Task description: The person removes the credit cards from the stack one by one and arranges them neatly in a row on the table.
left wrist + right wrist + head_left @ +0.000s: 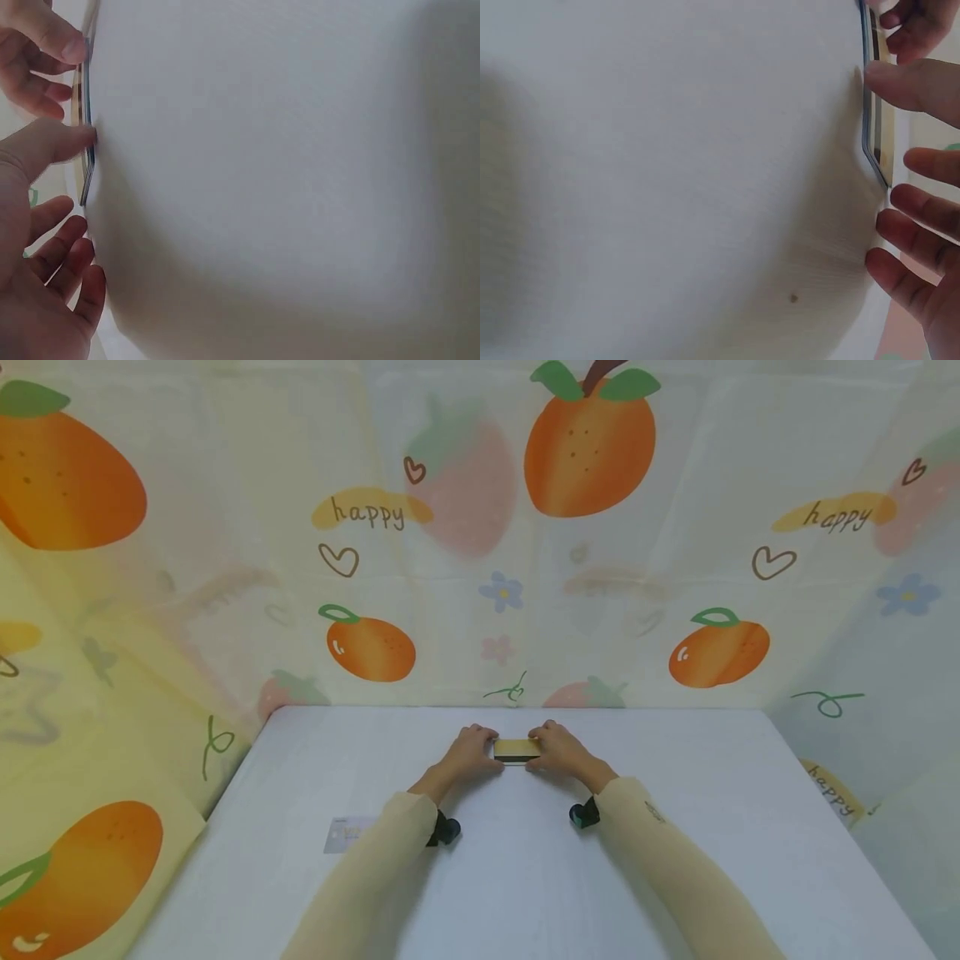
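Toward the far side of the table, a flat card-like piece [516,748] lies between the two hands. Its top is gold with a black stripe, and in the left wrist view its thin edge [87,97] shows several layers. My left hand [472,753] pinches its left end, the thumb on the near edge. At the right end, my right hand [561,752] grips it in a similar way. The other fingers of the right hand [922,225] are spread near the tabletop in the right wrist view. Whether the piece is one card or a stack, I cannot tell.
A silver-grey card [343,833] lies on the white table [517,877], partly covered by the left sleeve. Behind the table hangs a fruit-patterned cloth [465,610], which also runs along both sides. Dark wrist cameras sit at both cuffs.
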